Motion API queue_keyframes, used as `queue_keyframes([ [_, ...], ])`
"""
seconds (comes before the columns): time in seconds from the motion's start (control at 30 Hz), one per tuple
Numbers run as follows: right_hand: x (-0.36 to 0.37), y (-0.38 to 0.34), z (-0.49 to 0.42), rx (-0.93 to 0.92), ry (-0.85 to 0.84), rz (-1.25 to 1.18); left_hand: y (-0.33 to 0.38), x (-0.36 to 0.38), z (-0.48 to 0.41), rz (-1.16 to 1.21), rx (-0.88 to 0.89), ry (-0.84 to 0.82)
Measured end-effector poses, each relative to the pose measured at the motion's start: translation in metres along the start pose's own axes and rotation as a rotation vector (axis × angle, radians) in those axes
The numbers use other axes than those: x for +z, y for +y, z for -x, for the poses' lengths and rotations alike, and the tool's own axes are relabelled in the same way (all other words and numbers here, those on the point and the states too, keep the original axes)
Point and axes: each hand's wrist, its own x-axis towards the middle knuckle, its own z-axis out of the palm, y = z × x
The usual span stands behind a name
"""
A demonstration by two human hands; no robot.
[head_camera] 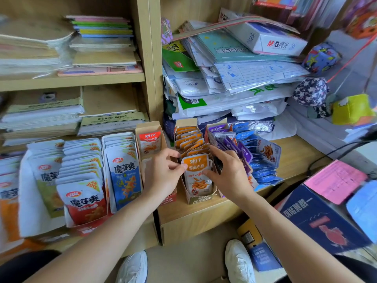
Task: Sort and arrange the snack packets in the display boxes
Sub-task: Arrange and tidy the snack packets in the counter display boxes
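Stationery shelves [77,80] behind; snack boxes [143,127] in a row on the bench [224,209].
Fingers [180,165] of the left hand [163,176] pinch the front orange packet [196,178] at its upper left edge; the right hand [226,172] thumb rests on its right edge, grip behind unclear. It stands foremost in the orange box [201,199], purple packets [234,147] just beside. We would square it upright and press evenly.

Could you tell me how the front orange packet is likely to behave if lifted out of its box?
The front orange packet looks like a thin, flat pouch, so it is probably light and somewhat floppy. Its glossy film may be slippery, so the left hand pinching its corner seems sensible. The orange packets behind lean forward and may slump once it goes.
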Motion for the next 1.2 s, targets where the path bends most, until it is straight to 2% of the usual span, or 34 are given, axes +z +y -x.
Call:
queue_keyframes([
  [0.2,-0.003,-0.004,-0.003,-0.024,-0.017,-0.303,0.007,-0.001,-0.004,0.131,-0.119,0.028],
  [0.37,0.004,0.001,-0.004,-0.110,-0.071,-0.054,0.005,-0.003,-0.001,-0.095,0.023,0.079],
  [0.57,0.002,0.014,-0.004,-0.176,-0.063,0.155,-0.001,-0.020,-0.001,-0.124,0.066,0.008],
  [0.63,0.002,0.018,-0.003,-0.186,-0.080,0.150,-0.003,-0.018,0.000,-0.200,0.112,-0.013],
  [0.77,-0.001,0.023,-0.003,-0.132,-0.062,0.099,-0.005,-0.012,-0.007,-0.351,0.245,0.046],
  [0.9,-0.002,0.024,-0.001,-0.077,-0.078,0.010,-0.005,-0.008,-0.017,-0.482,0.257,-0.042],
  [1.1,-0.004,0.021,-0.001,-0.009,-0.074,-0.124,0.006,-0.006,-0.030,-0.267,0.176,-0.062],
  [1.2,-0.001,0.022,0.000,-0.003,-0.078,-0.115,0.002,-0.004,-0.029,-0.316,0.170,-0.092],
])
